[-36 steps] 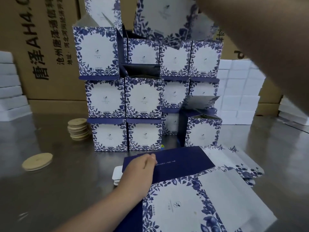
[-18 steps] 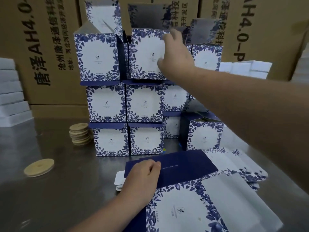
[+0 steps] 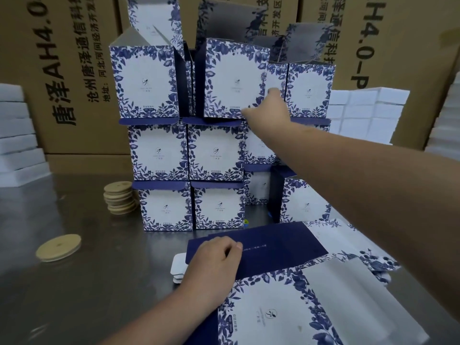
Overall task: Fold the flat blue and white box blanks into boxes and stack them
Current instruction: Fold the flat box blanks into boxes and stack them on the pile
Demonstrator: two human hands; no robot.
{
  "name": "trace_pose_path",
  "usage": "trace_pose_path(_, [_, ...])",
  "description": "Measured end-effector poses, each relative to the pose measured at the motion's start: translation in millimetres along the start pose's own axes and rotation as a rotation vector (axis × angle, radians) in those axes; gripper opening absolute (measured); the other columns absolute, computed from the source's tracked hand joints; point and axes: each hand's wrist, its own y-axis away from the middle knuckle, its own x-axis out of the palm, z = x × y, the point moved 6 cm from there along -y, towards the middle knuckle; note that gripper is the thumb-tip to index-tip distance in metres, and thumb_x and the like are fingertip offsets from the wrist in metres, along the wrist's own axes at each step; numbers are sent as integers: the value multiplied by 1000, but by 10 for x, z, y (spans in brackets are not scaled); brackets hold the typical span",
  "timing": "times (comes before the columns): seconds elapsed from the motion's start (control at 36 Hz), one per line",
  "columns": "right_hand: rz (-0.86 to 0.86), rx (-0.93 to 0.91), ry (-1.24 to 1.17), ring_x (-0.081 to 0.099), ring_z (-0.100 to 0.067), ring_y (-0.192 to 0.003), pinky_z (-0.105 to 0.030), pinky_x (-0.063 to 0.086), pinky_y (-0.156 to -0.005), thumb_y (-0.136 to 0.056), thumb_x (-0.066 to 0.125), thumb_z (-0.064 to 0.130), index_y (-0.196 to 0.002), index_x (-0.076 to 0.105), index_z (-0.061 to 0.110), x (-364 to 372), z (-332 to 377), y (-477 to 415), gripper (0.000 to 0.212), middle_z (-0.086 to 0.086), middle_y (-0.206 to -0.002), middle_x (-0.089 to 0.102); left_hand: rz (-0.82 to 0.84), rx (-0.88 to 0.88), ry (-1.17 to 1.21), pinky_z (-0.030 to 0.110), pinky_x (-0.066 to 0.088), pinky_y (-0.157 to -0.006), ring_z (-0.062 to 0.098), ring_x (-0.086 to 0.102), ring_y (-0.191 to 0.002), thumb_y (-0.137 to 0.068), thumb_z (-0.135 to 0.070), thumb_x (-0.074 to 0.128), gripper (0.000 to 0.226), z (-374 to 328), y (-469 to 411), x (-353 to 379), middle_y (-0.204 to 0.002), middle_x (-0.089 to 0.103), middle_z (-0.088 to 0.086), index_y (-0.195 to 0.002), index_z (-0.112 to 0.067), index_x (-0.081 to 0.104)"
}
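1. Stacking step: the right hand [image 3: 268,108] steadies the top box [image 3: 231,78] on the stack [image 3: 159,155], with fingers apparently straight against its lower corner.
2. The left hand [image 3: 214,260] grips the next blank [image 3: 273,245] with curled fingers.
3. Next: withdraw without nudging the box, then fold that blank.

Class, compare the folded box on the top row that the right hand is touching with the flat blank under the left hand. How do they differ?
The folded box stands upright on the stack with its top flaps raised; the flat blank lies on the table. The right hand touches the folded box's lower corner; the left hand rests on the flat blank's dark blue panel. Both carry blue leaves round a white field.
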Motion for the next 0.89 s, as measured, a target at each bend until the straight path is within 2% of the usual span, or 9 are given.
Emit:
trace_pose_path(0.08, [40, -27, 45, 37, -10, -60, -24, 31, -49, -93, 54, 14, -120, 35, 8, 52, 70, -3, 33, 3, -74, 35, 12, -5, 5, 28, 41, -87, 7, 51, -95, -96, -32, 43, 25, -5, 5, 8, -91, 60, -12, -82, -21, 60])
trace_pose_path(0.19, [61, -78, 225, 36, -11, -61, -23, 25, -46, -93, 46, 4, -100, 34, 12, 74, 170, 5, 16, 3, -72, 35, 17, 3, 3, 26, 40, -86, 7, 50, -96, -96, -32, 43, 23, -12, 16, 9, -92, 59, -13, -82, -24, 60])
trace_pose_path(0.28, [69, -144, 357, 49, -20, -75, -26, 38, -57, -92, 45, 1, -101, 51, 9, 116, 244, 21, 13, -2, -86, 54, 22, 10, -3, 25, 40, -86, 7, 50, -96, -95, -32, 44, 22, -8, 9, 15, -92, 58, -13, -83, -24, 60])
trace_pose_path(0.36, [104, -178, 371, 57, -24, -87, -28, 44, -68, -91, 44, 2, -111, 62, 6, 185, 238, 73, 27, -9, -108, 63, 26, 13, -16, 23, 38, -83, 7, 49, -96, -95, -32, 44, 22, -7, -2, 24, -90, 58, -14, -80, -27, 58])
trace_pose_path(0.53, [146, -229, 233, 53, -18, -69, -27, 42, -60, -92, 45, 15, -114, 62, 13, 229, 103, 166, 28, -7, -111, 64, 24, 24, -37, 21, 37, -79, 7, 49, -94, -95, -32, 44, 22, 2, -3, 27, -88, 56, -15, -75, -31, 54])
trace_pose_path(0.67, [40, -272, 108, 46, 3, -59, -25, 35, -64, -96, 46, 26, -123, 57, 16, 63, 69, 304, 31, 0, -128, 54, 15, 32, -30, 21, 35, -76, 7, 49, -93, -95, -31, 45, 21, 3, -6, 22, -87, 56, -13, -77, -26, 57])
trace_pose_path(0.72, [25, -257, 30, 46, 1, -58, -25, 36, -64, -95, 47, 28, -110, 60, 20, -32, 58, 449, 21, 2, -115, 59, 15, 32, -33, 22, 35, -77, 7, 49, -93, -94, -31, 46, 21, 3, -7, 21, -87, 56, -14, -78, -25, 57])
trace_pose_path(0.78, [49, -245, -55, 49, 0, -59, -27, 40, -62, -93, 49, 26, -92, 59, 24, -118, 8, 667, 10, 11, -85, 62, 15, 40, -48, 22, 35, -77, 8, 48, -93, -94, -31, 46, 20, -4, -7, 19, -88, 56, -13, -78, -26, 57])
trace_pose_path(0.89, [209, -215, -69, 50, 7, -55, -18, 41, -59, -89, 56, 25, -68, 58, 30, -226, -242, 1220, 21, 22, -57, 57, 12, 55, -70, 24, 38, -80, 9, 50, -94, -94, -31, 47, 20, -19, -10, 19, -90, 57, -11, -81, -23, 59])
